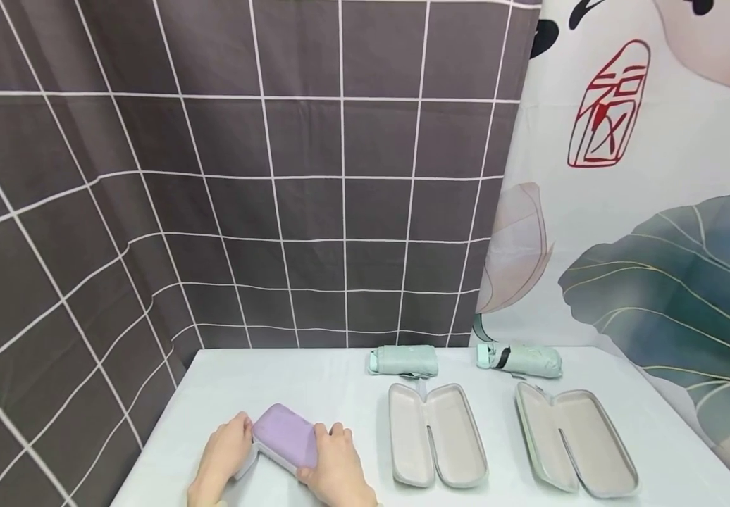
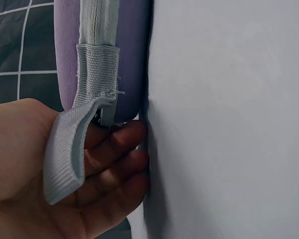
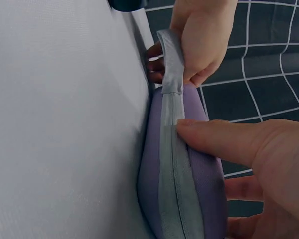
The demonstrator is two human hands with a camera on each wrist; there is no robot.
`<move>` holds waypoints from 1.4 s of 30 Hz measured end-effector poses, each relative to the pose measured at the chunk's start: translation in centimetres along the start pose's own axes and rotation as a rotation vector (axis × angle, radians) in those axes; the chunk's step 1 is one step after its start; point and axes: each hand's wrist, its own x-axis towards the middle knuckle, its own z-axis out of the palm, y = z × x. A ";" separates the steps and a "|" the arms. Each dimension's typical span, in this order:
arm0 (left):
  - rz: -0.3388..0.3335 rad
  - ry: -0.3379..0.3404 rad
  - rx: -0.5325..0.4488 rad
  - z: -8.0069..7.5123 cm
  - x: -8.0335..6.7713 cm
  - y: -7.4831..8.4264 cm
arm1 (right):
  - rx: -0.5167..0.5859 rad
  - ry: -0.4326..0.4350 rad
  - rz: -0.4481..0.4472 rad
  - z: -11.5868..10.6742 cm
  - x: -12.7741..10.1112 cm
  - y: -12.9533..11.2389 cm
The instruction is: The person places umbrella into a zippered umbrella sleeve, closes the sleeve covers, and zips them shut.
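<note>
Over on the left of the white table [image 1: 314, 380], near the front edge, a closed purple case [image 1: 285, 435] is held between both hands, tipped up a bit on its side. The left hand [image 1: 224, 458] is wrapped round the case's left end; in the left wrist view its fingers [image 2: 117, 164] are seen curled and bunched together under the end of the case, right against the table, with the grey strap loop [image 2: 65, 159] draped across the palm. Whether the zipper pull itself is pinched can't really be told. The right hand [image 1: 335, 466] is clamped on the case's right end, and in the right wrist view the thumb [image 3: 214, 142] is laid flat across the grey zipper band [image 3: 174, 189] while the other fingers are curled round the far side. Further right, an open grey case [image 1: 436, 435] is laid flat with both halves up, and a folded mint umbrella [image 1: 403, 360] is placed just behind it. Right of that, a second open grey case [image 1: 573, 440] is spread out too, with another folded mint umbrella [image 1: 520, 359] behind it, near the leaf-print curtain [image 1: 676, 267]
</note>
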 end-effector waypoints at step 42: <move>0.032 -0.001 -0.053 0.4 3.8 2.9 | -0.221 -0.091 0.042 0.6 3.2 -1.9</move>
